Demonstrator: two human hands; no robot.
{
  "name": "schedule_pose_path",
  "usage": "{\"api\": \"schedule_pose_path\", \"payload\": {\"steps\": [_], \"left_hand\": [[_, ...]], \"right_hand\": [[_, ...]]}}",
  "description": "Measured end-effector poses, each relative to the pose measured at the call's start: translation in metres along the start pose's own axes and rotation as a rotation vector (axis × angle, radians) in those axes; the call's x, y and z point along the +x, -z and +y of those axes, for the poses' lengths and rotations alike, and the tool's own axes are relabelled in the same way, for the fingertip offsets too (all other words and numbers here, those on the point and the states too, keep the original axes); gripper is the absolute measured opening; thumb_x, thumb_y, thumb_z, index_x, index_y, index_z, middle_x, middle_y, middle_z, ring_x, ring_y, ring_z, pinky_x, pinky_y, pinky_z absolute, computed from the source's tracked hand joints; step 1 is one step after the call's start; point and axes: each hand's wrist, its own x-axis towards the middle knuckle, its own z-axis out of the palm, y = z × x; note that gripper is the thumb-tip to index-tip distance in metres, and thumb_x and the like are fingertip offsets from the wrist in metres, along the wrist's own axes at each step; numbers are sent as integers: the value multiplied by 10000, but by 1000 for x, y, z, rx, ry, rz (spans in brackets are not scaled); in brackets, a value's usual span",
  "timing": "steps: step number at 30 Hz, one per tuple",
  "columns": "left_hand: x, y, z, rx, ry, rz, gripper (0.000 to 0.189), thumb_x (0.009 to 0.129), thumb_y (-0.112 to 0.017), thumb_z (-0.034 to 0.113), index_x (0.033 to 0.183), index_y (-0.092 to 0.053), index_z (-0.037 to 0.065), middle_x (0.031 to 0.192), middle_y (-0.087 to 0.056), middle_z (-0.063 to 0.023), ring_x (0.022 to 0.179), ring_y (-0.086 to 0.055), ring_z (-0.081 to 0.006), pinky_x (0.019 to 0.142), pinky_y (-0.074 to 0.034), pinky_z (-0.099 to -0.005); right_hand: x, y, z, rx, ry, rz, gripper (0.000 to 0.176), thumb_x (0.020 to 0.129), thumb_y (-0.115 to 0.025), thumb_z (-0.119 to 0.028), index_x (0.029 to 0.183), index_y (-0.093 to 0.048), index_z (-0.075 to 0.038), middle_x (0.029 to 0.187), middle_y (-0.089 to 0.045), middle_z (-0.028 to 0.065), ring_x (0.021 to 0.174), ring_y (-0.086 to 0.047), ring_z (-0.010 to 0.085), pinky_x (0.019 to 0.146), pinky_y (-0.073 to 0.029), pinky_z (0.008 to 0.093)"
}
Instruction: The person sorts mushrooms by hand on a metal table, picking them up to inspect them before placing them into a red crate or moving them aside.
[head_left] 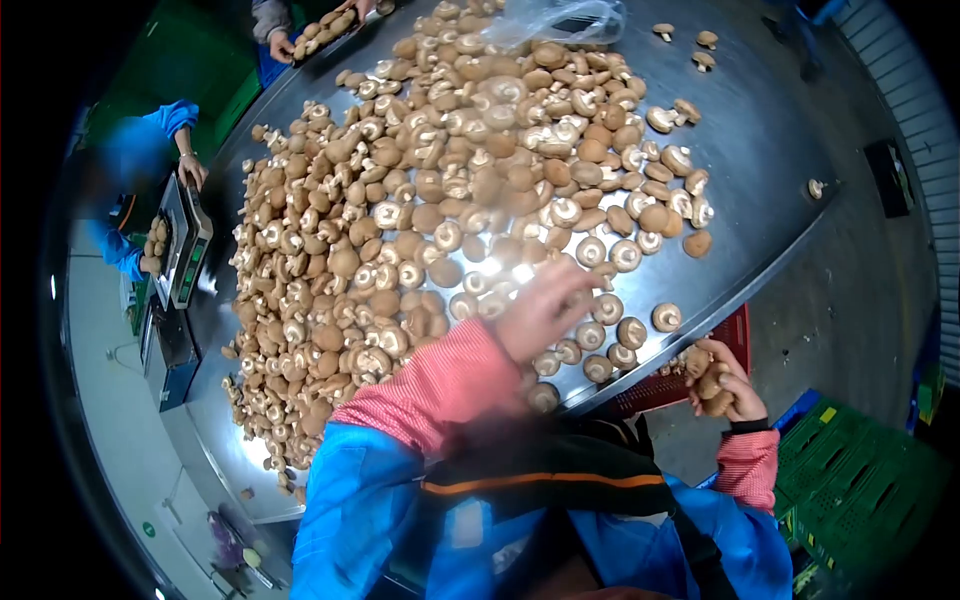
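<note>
A wide heap of brown mushrooms covers much of the metal table. My left hand, in a pink sleeve, is over the near part of the table among loose mushrooms, some lying stems up; it is blurred and its fingertips point right, next to a small mushroom. Whether it grips that one I cannot tell. Off the table's near right edge, my right hand holds several mushrooms against its fingers, above a red crate.
Green crates stand at the lower right. A clear plastic bag lies at the table's far side. One co-worker's hands are at a scale on the left; another co-worker holds a tray of mushrooms at the top.
</note>
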Motion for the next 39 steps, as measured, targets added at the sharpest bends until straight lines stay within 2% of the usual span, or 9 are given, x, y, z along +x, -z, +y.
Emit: {"api": "schedule_pose_path", "payload": {"steps": [3, 4, 6, 11, 17, 22, 23, 34, 39], "left_hand": [[22, 13, -27, 202, -31, 120, 402, 780, -759, 86, 1167, -648, 77, 1133, -648, -112, 1076, -605, -335, 951, -477, -442], [31, 18, -32, 245, -21, 116, 421, 764, -766, 94, 1168, -648, 76, 1151, -641, -112, 1119, -585, -341, 981, -460, -453], [50, 21, -42, 380, -33, 52, 549, 734, -787, 129, 1258, -625, 109, 1301, -574, -130, 1267, -502, -367, 1067, -411, -465], [104, 23, -58, 699, 33, -144, 749, 746, -810, 453, 1393, -547, 184, 1494, -446, -139, 1405, -374, -375, 1139, -284, -616], [99, 44, -72, 931, 211, -242, 681, 833, -695, 606, 1400, -588, 244, 1550, -400, -138, 1435, -353, -379, 1169, -240, -627], [41, 80, -96, 975, 258, -149, 692, 841, -694, 606, 1416, -567, 242, 1493, -451, -150, 1428, -354, -424, 1133, -305, -631], [35, 85, -90, 954, 309, -195, 710, 821, -717, 603, 1411, -571, 235, 1483, -453, -161, 1432, -340, -441, 1129, -320, -631], [-67, 119, -38, 883, 496, -151, 527, 733, -845, 392, 1209, -700, 220, 1503, -436, -178, 1415, -280, -544, 1158, -315, -635], [-126, 123, -34, 883, 484, 7, 410, 786, -782, 196, 1189, -705, 193, 1469, -443, -231, 1370, -366, -519, 1129, -361, -584]], "right_hand": [[-14, 55, 24, -427, -213, 501, 797, 893, -658, -490, 1507, -391, -59, 1065, -664, 206, 915, -685, 295, 729, -576, 385], [-15, 98, 68, -1336, -40, 738, 725, 917, -672, -488, 1462, -455, -62, 1086, -664, 242, 892, -685, 367, 757, -566, 444], [2, 55, 31, -1736, 22, 971, 567, 934, -684, -413, 1362, -558, -64, 1060, -668, 249, 906, -667, 424, 778, -549, 466], [92, -12, -44, -1461, 705, 723, 357, 864, -744, -221, 1142, -659, -13, 978, -666, 193, 925, -642, 390, 821, -505, 472], [225, -45, -130, -1505, 892, 641, 590, 871, -714, -411, 1337, -567, -80, 1114, -616, 177, 1052, -609, 364, 865, -498, 460], [313, -92, -119, -1683, 538, 722, 683, 858, -669, -560, 1354, -573, -101, 1241, -588, 189, 1123, -570, 365, 920, -478, 511], [333, -98, -87, -1763, 784, 834, 666, 873, -668, -515, 1414, -540, -149, 1212, -581, 229, 1166, -538, 393, 923, -466, 531], [196, -167, 11, -1692, 872, 193, 546, 826, -739, -389, 1307, -617, -161, 1092, -579, 124, 1083, -537, 321, 1016, -369, 514], [172, -164, 46, -1620, 995, -43, 333, 851, -708, -270, 1149, -642, -136, 986, -587, 81, 945, -589, 291, 787, -447, 412]]}}
